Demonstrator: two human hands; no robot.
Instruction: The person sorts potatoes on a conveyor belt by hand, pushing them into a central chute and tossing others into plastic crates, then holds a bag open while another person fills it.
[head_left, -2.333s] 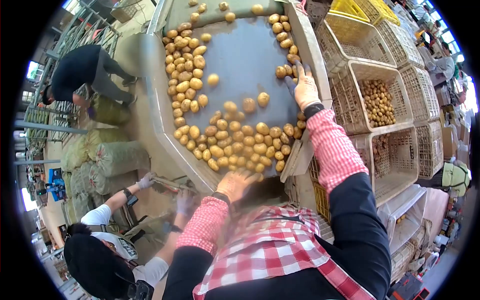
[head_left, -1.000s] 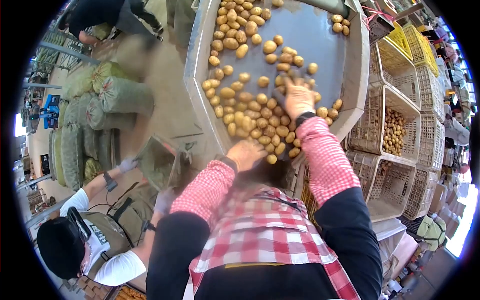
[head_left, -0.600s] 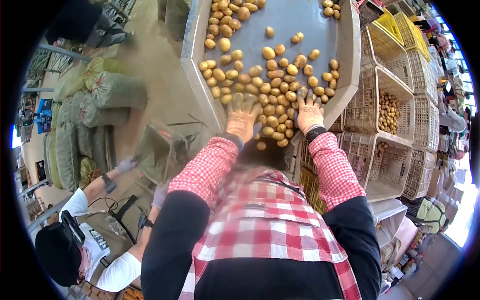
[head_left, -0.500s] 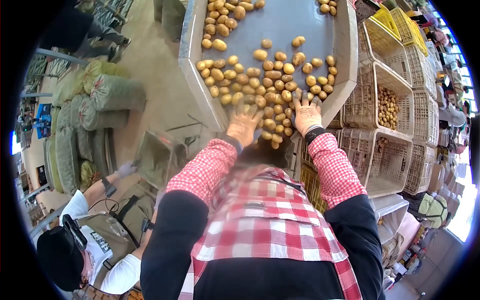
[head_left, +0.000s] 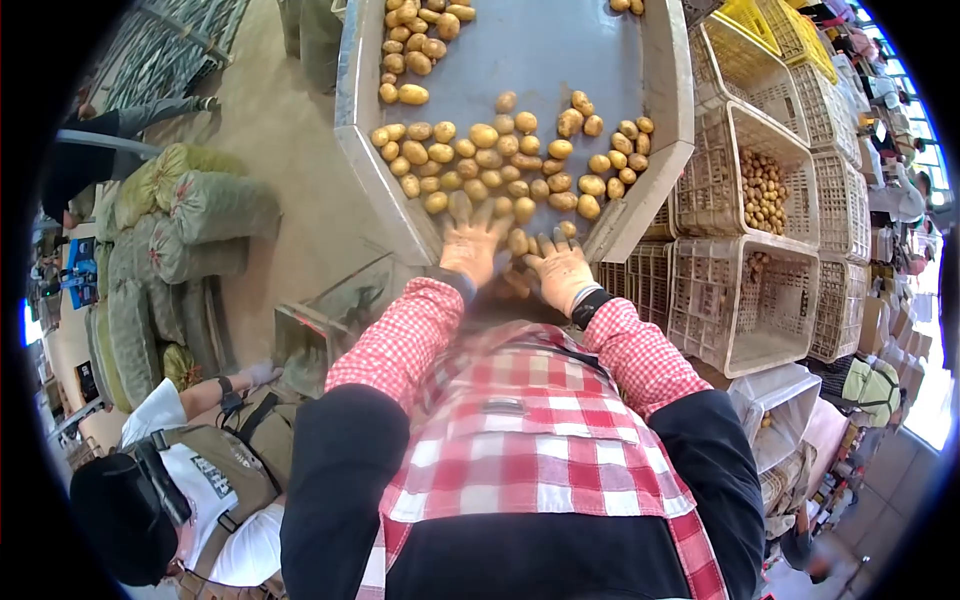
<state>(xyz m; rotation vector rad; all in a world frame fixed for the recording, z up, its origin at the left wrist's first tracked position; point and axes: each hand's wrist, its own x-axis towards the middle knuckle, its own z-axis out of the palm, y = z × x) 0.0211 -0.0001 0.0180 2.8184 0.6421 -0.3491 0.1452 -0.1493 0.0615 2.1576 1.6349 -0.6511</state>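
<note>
Spread and slightly bent, the fingers of the left hand (head_left: 470,250) reach into the nearest potatoes (head_left: 517,241); those of the right hand (head_left: 561,270) are also parted, angled inward, and neither hand appears closed around anything. A few potatoes lie between the hands at the narrow near end of the tray (head_left: 550,60), those lowest blurred. Good handling here likely means keeping both palms low, like a funnel, and guiding potatoes gently in small lots so they neither jam nor bruise. Farther out, a band crosses the tray, with more along its left wall (head_left: 365,165); those would need a longer, slower sweep. Crates (head_left: 745,340) stand right of it.
</note>
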